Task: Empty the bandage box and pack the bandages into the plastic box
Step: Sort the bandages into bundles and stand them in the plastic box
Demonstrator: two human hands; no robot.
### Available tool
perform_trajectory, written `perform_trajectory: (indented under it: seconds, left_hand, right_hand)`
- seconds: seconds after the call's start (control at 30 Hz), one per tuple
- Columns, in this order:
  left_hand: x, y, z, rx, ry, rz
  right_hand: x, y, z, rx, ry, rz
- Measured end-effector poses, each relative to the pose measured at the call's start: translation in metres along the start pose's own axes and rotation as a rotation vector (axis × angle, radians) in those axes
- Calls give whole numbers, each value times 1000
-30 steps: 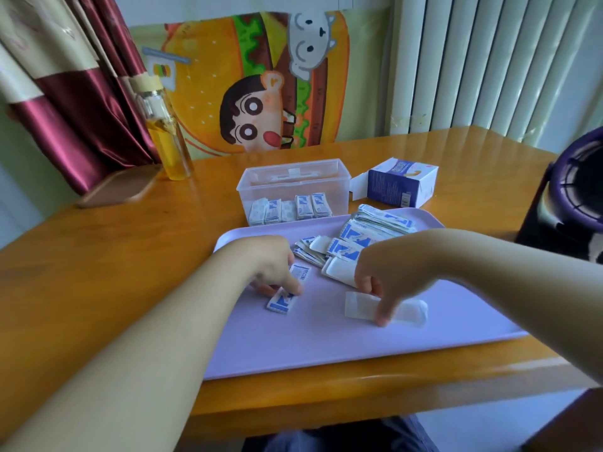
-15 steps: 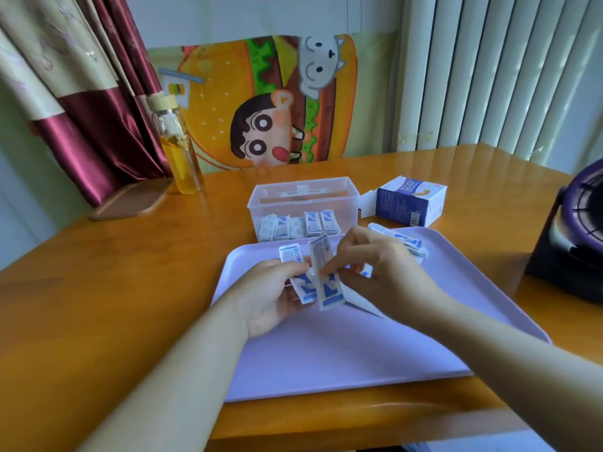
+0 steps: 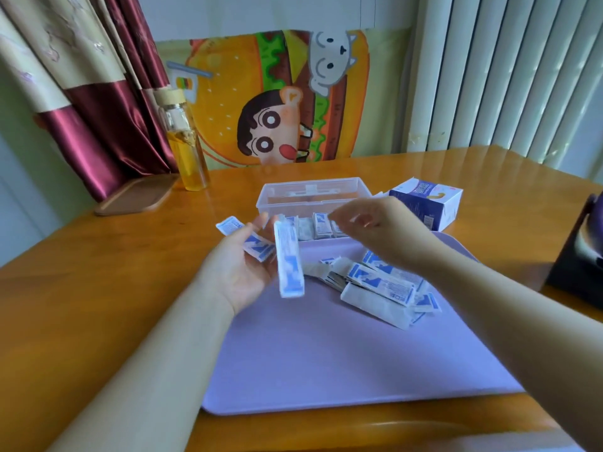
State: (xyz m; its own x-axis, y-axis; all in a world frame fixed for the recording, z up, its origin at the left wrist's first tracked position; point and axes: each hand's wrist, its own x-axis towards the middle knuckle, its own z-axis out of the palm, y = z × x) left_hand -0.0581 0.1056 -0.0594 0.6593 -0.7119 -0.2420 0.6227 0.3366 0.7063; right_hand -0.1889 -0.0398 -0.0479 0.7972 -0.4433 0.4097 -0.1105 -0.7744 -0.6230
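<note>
Your left hand [image 3: 241, 269] was raised over the near-left part of the lilac tray [image 3: 326, 370], palm turned up, forearm coming in from the lower left. Its fingers were partly curled, cupping the held bandages [image 3: 257, 251]: a few blue-and-white wrappers lay across the palm, and one poked out past the fingers to the left. A long strip [image 3: 288, 262] stood nearly upright against those fingers. It was blurred, so you could not tell exactly how it was gripped.

Your right hand [image 3: 375, 230] hovered above the front wall of the plastic box [image 3: 313, 190], wrist bent, fingers loosely curved and pointing left. It was blurred too, and nothing showed between the fingers.

The plastic box was clear and lidless and sat at the tray's far edge. The packed bandages [image 3: 321, 225] stood in a row along its front wall. The bandage box [image 3: 424, 203] lay on its side just to the right of it, on the table [image 3: 98, 288].

The loose pile [image 3: 381, 285] lay on the right half of the tray, under your right forearm. The near half of the tray was bare, and so was the table to your left.

A bottle [image 3: 186, 148] and a wooden board [image 3: 133, 197] stood well away at the far left. A dark object [image 3: 580, 249] sat near the right edge.
</note>
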Motion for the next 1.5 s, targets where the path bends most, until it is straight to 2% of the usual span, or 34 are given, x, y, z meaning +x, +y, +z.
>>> perform_trajectory:
  seconds: [0.27, 0.33, 0.43, 0.57, 0.67, 0.73, 0.8, 0.87, 0.93, 1.03, 1.1, 1.27, 1.4, 1.5]
  left_hand:
    - [19, -10, -12, 67, 174, -2]
    - [22, -10, -15, 79, 192, 16]
    - [25, -12, -18, 128, 189, 41]
    - [27, -12, -25, 177, 203, 78]
    - [27, -9, -28, 199, 224, 109]
    - [27, -10, -28, 224, 221, 128]
    - [27, -10, -27, 244, 227, 157]
    - [26, -10, -27, 251, 243, 171]
    - [26, -10, -27, 252, 240, 164]
    - [24, -10, -27, 265, 216, 155]
    - [23, -10, -27, 254, 213, 147]
    - [23, -8, -28, 186, 210, 113]
    - [22, -8, -26, 178, 210, 97]
    - [22, -9, -26, 201, 207, 90]
  right_hand:
    - [21, 4, 49, -423, -394, 87]
    - [23, 4, 58, -540, -448, 100]
    - [30, 5, 63, -542, -413, 122]
    - [37, 14, 59, -480, -259, 124]
    - [38, 15, 42, -324, -252, 105]
    - [34, 5, 24, -218, -390, 57]
    - [28, -13, 8, -213, -665, 57]
    - [23, -28, 4, -307, -929, 56]
    - [23, -34, 14, -433, -1033, 2]
    - [31, -35, 29, -562, -892, -78]
    - [35, -38, 36, -545, -837, -121]
    - [33, -45, 57, -647, -1042, -156]
    - [36, -48, 60, -776, -1067, -154]
    - [37, -46, 60, -784, -1074, -135]
